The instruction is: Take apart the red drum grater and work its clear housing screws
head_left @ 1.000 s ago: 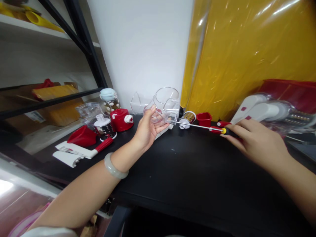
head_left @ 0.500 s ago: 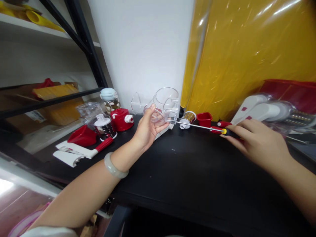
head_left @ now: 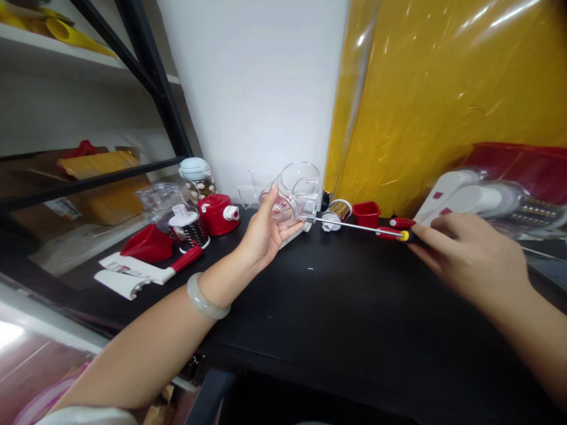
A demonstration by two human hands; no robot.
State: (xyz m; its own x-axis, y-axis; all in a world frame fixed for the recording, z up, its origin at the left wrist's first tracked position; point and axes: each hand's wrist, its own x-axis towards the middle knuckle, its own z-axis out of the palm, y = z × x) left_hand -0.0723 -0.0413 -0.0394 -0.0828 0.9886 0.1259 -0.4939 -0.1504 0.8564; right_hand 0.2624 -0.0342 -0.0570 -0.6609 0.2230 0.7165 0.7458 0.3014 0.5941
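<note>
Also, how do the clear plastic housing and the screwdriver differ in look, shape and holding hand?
The clear plastic housing is see-through, while the screwdriver has a shiny metal shaft, a yellow collar and a dark handle. The housing is wide and hollow; the screwdriver is long and thin. The left hand holds the housing; the right hand holds the screwdriver, its shaft pointing toward the housing. Both are held over the black table.

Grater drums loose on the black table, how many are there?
2: a standing drum beside the round red part and a lying drum beyond the screwdriver. Others may be hidden.
</note>
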